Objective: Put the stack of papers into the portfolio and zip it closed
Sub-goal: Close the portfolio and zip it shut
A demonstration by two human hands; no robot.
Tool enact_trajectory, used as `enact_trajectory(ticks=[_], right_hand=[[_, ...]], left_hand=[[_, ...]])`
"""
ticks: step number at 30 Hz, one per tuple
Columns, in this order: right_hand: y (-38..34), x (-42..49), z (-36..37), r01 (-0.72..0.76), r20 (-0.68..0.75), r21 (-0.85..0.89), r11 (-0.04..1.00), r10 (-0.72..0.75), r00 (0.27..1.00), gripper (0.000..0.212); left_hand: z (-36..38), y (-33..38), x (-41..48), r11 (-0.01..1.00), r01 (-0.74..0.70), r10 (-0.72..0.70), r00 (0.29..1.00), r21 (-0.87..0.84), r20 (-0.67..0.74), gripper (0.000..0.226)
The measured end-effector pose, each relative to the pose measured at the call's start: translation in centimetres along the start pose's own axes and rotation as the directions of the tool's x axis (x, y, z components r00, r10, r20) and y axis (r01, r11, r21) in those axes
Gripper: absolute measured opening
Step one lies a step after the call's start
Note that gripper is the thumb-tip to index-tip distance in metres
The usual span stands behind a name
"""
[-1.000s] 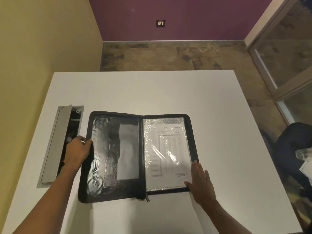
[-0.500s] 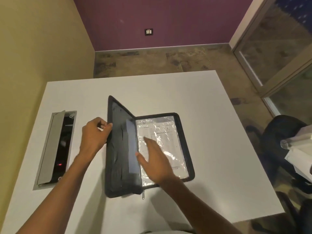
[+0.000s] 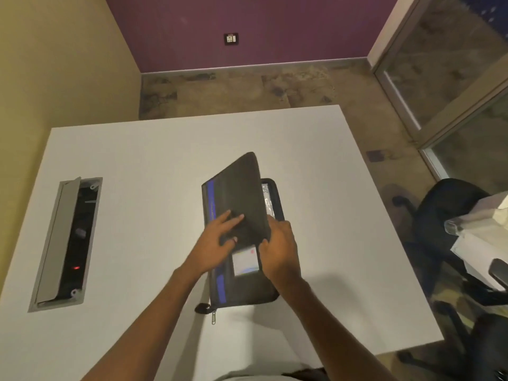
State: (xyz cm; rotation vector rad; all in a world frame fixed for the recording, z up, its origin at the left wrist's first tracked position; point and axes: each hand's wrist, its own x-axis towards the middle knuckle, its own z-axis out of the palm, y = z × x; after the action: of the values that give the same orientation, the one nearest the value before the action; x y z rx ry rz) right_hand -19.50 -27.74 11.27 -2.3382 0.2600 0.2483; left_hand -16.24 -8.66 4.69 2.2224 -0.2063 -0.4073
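On my white desk point(image 3: 165, 160) the portfolio point(image 3: 236, 204), open flat a second ago, is nearly folded shut; left hand point(image 3: 217, 240) presses flat, grip apart, right hand point(image 3: 280, 248) pinching its edge.

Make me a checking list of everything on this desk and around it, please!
Surface: white table, mostly bare.
Job's things: black portfolio with a blue stripe, cover folded almost shut, far edge still raised; papers in plastic peek out on the right; zipper pull at the near corner, not zipped.
Clutter: nothing seen loose on the table.
Grips: left hand flat on the cover; right hand at the cover's right edge.
Cables: open cable hatch set in the table, small red light inside; no loose cables seen.
Surroundings: black chair, wall socket, glass door.
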Motion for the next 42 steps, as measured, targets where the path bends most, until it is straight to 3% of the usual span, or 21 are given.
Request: enact_trajectory(ticks=[4,9,15,19,24,27,30,34,38,40,42], right_hand=[[4.7,2.1,0.3,-0.098,-0.094,0.021,0.995,0.099,0.991,0.052],[8.8,4.5,0.9,-0.210,0.016,-0.004,0.978,0.210,0.977,0.052],[11.4,5.4,2.6,-0.194,0.127,-0.167,0.967,0.216,0.968,0.038],[12.0,5.1,3.7,-0.109,0.165,-0.323,0.940,0.170,0.972,0.053],[11.8,3.5,3.7,-0.024,0.159,-0.411,0.911,0.098,0.982,0.072],[10.8,1.4,3.7,-0.022,0.079,-0.334,0.942,0.051,0.996,0.058],[10.1,-2.2,5.0,-0.021,0.042,-0.186,0.982,0.029,0.999,0.041],[9.8,-7.1,8.0,-0.040,0.146,-0.085,0.996,0.053,0.988,0.011],[8.8,-10.1,11.2,-0.201,0.265,-0.038,0.979,0.204,0.943,0.016],[8.3,-10.8,12.8,-0.274,0.316,0.033,0.961,0.250,0.915,0.016],[7.7,-11.2,13.9,-0.344,0.378,0.100,0.934,0.284,0.881,0.018]], left_hand=[[4.4,-1.2,0.1,0.983,0.084,-0.110,0.982,0.162,0.153,0.081],[8.3,-0.1,1.8,0.921,0.186,-0.249,0.957,0.344,0.150,0.085],[11.3,0.0,2.9,0.841,0.249,-0.336,0.936,0.481,0.103,0.078],[12.1,-0.2,3.4,0.817,0.254,-0.352,0.931,0.519,0.098,0.079],[10.9,0.3,1.7,0.911,0.252,-0.267,0.964,0.327,-0.001,0.074],[9.5,-0.4,-1.6,0.934,0.266,-0.218,0.954,0.240,-0.207,0.065],[8.9,-2.3,-6.4,0.935,0.333,-0.284,0.908,0.119,-0.307,0.052],[9.0,-4.5,-12.3,0.908,0.414,-0.368,0.864,0.068,-0.344,0.039],[9.2,-5.1,-16.0,0.852,0.523,-0.504,0.815,-0.011,-0.286,0.044],[9.3,-5.4,-16.9,0.843,0.537,-0.510,0.822,0.044,-0.253,0.047],[9.6,-5.9,-17.2,0.832,0.542,-0.510,0.831,0.116,-0.225,0.036]])
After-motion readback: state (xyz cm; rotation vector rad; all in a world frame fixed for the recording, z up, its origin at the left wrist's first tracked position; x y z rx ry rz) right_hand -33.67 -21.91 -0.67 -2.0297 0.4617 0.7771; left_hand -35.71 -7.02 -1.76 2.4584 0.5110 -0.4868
